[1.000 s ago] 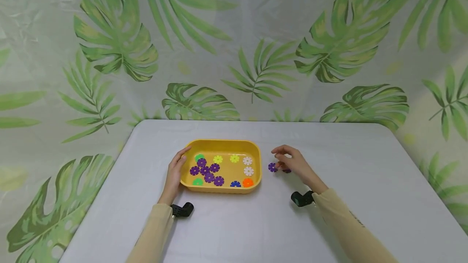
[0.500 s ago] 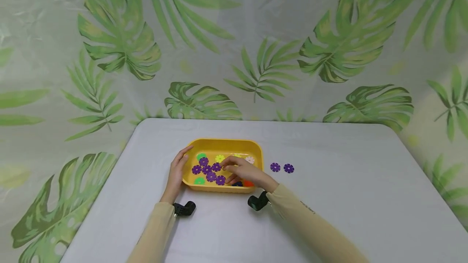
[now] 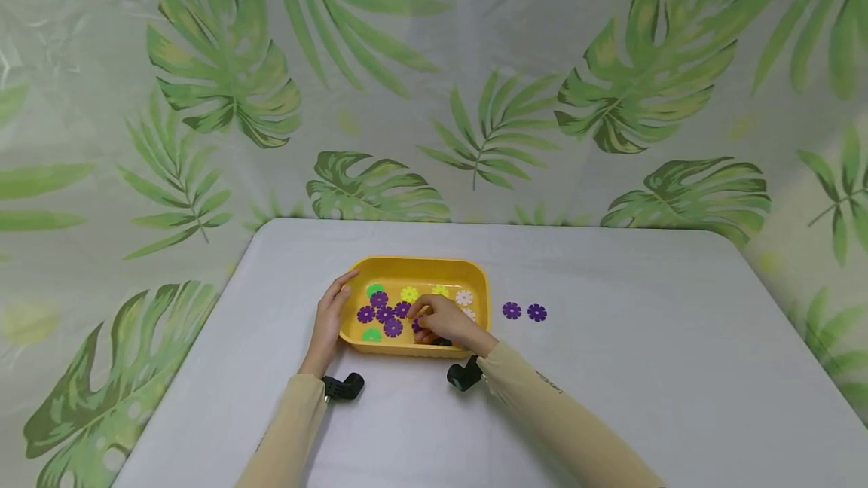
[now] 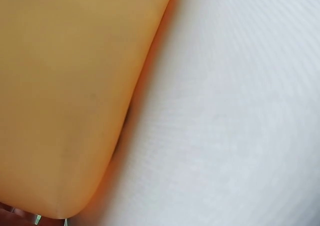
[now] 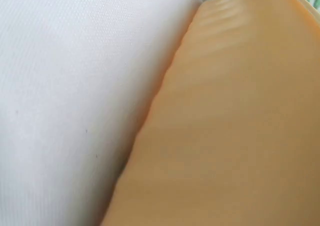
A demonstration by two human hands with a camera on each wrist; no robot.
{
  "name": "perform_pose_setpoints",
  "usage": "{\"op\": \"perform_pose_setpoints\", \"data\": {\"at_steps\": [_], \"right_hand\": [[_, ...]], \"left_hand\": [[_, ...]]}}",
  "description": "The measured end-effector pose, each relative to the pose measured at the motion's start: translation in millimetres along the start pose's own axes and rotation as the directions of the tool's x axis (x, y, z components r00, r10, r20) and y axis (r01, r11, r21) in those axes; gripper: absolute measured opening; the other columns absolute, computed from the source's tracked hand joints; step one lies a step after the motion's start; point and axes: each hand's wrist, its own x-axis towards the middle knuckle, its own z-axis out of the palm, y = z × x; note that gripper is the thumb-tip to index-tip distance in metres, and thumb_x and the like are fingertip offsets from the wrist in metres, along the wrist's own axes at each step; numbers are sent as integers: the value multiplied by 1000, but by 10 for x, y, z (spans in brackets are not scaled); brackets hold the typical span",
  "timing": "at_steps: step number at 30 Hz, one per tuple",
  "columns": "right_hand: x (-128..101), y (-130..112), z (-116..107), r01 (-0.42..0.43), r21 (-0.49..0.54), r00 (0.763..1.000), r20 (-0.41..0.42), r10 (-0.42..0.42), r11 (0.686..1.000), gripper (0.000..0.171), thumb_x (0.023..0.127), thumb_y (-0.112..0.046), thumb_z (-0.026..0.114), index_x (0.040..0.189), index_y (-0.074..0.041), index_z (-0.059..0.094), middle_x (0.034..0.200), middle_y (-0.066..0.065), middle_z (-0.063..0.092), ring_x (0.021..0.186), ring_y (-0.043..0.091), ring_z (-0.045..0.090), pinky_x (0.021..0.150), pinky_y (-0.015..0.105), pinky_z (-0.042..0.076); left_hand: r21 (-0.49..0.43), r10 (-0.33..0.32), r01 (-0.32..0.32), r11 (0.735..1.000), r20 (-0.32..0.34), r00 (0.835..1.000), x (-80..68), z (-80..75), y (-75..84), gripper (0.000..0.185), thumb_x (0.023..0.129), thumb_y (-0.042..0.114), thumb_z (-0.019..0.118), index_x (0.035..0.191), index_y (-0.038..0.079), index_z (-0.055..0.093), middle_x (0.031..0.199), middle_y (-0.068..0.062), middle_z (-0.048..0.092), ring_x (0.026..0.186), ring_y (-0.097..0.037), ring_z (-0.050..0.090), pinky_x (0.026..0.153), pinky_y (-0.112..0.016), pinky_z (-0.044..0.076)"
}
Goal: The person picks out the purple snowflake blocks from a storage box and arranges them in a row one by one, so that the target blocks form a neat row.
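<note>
A yellow tray [image 3: 420,263] sits on the white table [image 3: 610,375] and holds several flower-shaped plastic pieces, among them a purple cluster [image 3: 383,315]. My left hand [image 3: 330,315] rests along the tray's left rim with fairly straight fingers. Inside the tray near its front wall, my right hand [image 3: 419,326] curls its fingers round a purple flower piece [image 3: 415,324], which is mostly hidden. In both wrist views only the tray wall [image 4: 65,96] [image 5: 235,126] and the table show.
Two purple flower pieces [image 3: 511,310] [image 3: 537,312] lie on the table right of the tray. Green [image 3: 374,290], yellow-green [image 3: 409,294] and white [image 3: 464,297] pieces lie in the tray. A leaf-print curtain [image 3: 434,96] hangs behind the table.
My right hand left two purple pieces on the table, moved left into the tray and curled its fingers onto a purple piece. The left hand stayed on the rim.
</note>
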Motion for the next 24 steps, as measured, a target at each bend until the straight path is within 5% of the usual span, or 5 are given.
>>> {"op": "perform_pose_setpoints", "data": {"at_steps": [14,18,24], "right_hand": [[-316,-36,-762,154,46,974,-173,-144,987,24,96,-10,56,115,5,58,88,11,59,59,15,49,55,25,48],[-457,111,-1068,188,39,955,-242,-173,981,23,97,-10,54,114,5,57,88,11,57,59,15,49,55,22,48],[-675,528,-1515,139,80,944,-312,-107,987,25,98,-8,50,115,10,53,81,8,57,60,11,51,56,25,50]], "left_hand": [[1,-7,7,1000,-2,1000,-7,6,22,38,105,18,35,139,9,49,148,-6,40,140,-20,25,115,-42,12],[-7,-12,12,1000,1,1000,-6,13,21,38,105,20,35,139,9,48,148,-6,39,140,-19,24,115,-42,11],[-24,-2,2,1000,-2,1000,-19,17,25,39,105,19,34,140,6,47,149,-10,38,141,-23,21,116,-44,9]]}}
